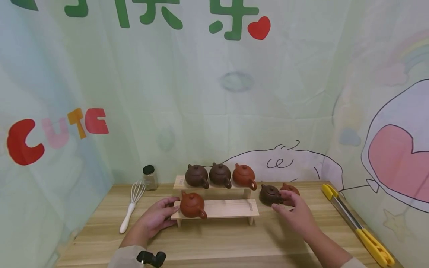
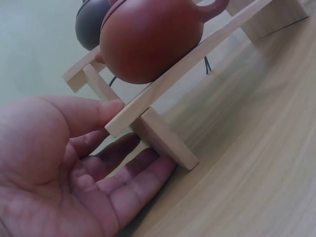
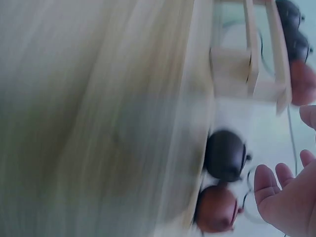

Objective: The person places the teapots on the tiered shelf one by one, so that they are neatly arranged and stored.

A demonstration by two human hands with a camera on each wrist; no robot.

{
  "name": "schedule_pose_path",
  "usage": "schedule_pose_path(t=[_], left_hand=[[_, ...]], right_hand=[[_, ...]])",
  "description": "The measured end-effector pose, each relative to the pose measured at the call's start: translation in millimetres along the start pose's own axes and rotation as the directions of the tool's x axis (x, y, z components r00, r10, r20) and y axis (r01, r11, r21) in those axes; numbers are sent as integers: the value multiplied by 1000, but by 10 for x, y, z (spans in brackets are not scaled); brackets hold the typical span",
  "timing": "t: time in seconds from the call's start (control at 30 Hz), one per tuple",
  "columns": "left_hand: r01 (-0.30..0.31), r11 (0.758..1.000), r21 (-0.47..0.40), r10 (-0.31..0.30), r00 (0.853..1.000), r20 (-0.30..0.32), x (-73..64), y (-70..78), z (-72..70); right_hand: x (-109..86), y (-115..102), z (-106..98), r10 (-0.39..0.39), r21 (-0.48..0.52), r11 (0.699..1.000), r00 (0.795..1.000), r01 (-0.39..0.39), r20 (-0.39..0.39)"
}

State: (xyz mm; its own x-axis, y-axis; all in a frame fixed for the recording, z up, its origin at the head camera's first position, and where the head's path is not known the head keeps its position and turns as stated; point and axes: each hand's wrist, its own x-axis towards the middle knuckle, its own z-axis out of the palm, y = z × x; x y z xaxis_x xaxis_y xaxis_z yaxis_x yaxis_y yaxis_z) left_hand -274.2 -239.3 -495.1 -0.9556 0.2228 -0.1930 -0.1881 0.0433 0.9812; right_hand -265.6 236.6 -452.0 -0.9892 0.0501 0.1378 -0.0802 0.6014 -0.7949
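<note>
I have the left hand (image 1: 157, 219) holding the left end of the front wooden stand (image 1: 228, 208), thumb at the board's corner and fingers against its leg. The right hand (image 1: 296, 214) is at the right, fingers spread well away from the thumb and grasping nothing, beside the dark teapot (image 1: 269, 195) on the table; I can't tell whether it touches. A red teapot (image 1: 291, 188) sits just right of that. I read this step as a reach for a teapot while the stand is steadied. Next calls for closing around the dark pot without knocking its red neighbour; the front stand has room right of its one red pot (image 1: 191, 204).
</note>
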Motion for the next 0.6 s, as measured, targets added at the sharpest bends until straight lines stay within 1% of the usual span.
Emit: schedule_pose_path(t=[0.13, 0.3, 0.43, 0.6], left_hand=[[0, 1000, -2, 0, 1000, -7, -7, 3, -5], [-4, 1000, -3, 4, 1000, -5, -14, -2, -2], [2, 1000, -11, -3, 1000, -22, -16, -4, 0], [8, 1000, -16, -8, 1000, -27, -26, 12, 16]], right_hand=[[108, 176, -160, 43, -44, 998, 999, -43, -13], [251, 347, -314, 80, -64, 995, 996, -82, -38], [371, 446, -375, 89, -90, 992, 995, -93, -48], [489, 520, -399, 149, -95, 984, 988, -153, -46]])
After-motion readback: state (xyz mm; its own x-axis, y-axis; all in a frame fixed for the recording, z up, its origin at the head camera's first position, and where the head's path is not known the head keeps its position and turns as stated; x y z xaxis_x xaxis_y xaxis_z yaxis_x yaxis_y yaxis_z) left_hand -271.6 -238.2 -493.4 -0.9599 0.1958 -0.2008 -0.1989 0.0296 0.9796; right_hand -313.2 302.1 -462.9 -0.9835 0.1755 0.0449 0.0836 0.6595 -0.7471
